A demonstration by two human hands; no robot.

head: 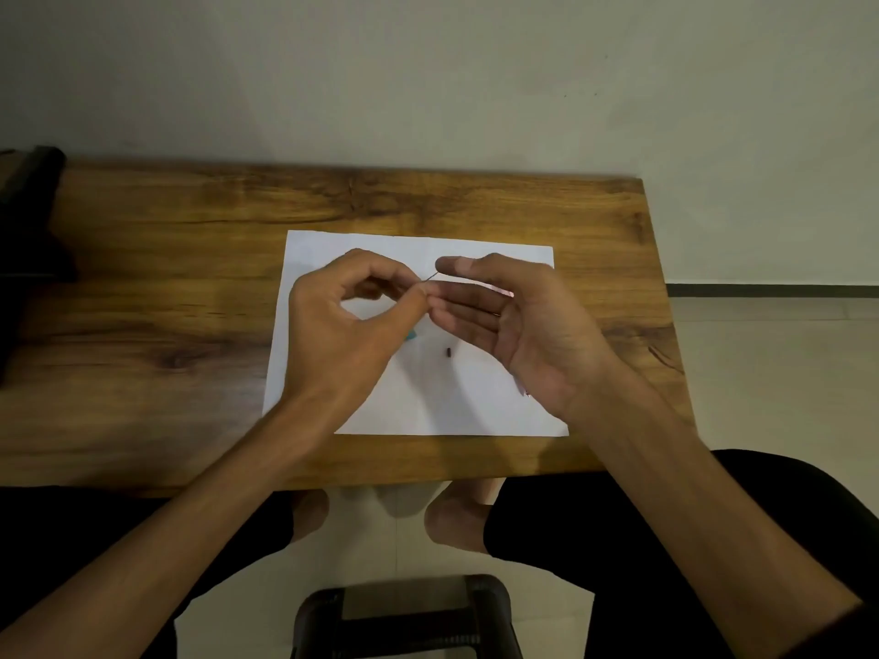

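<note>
Both hands hover over a white sheet of paper [442,397] on a wooden table [157,287]. My left hand [347,321] pinches a thin needle-like wire [430,277] between thumb and forefinger. My right hand [518,321] is held palm-in beside it, fingers straight and pointing left, thumb above the wire's tip. A small dark bead-like piece [448,352] lies on the paper below the hands. A bit of teal material [412,334] peeks out under my left hand.
A dark object [28,240] stands at the table's far left edge. A dark stool [404,615] sits on the floor below, between my knees. A small pinkish item [527,393] shows at my right wrist on the paper.
</note>
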